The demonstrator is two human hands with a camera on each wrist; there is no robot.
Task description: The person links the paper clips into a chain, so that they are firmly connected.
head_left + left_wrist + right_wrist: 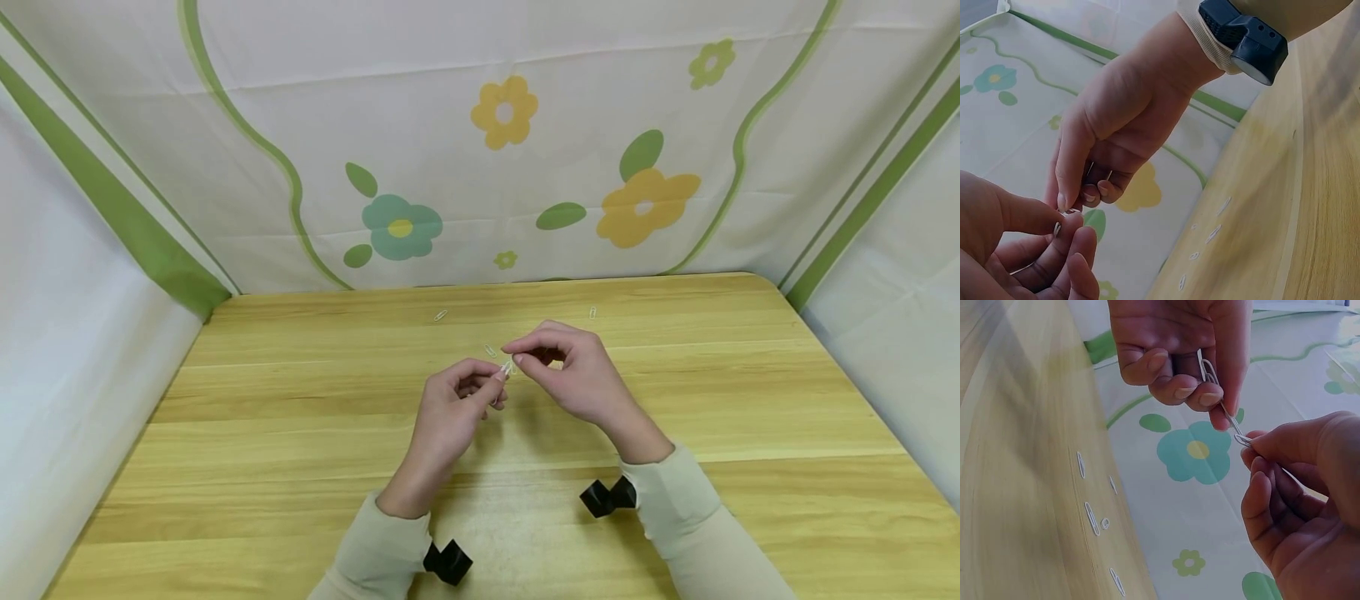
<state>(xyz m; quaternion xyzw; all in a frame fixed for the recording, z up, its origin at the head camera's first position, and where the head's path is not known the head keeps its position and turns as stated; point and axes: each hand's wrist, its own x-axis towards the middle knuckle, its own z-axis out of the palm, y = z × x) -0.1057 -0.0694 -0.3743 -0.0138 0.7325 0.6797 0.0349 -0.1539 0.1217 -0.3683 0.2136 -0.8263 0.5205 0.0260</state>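
Observation:
In the head view, my left hand and right hand meet above the table, fingertips almost touching. Between them are small white paper clips, seen linked end to end in the right wrist view. There, the left hand pinches the chain between thumb and forefinger, with one clip lying against its curled fingers. The right hand pinches the clip at the chain's lower end. From the left wrist, a clip loop shows beside the left thumb; the exact joint is partly covered by fingertips.
Several loose paper clips lie on the wooden table, one at the back left, another at the back right, and one near the fingertips. A white flowered cloth hangs behind the table's far edge.

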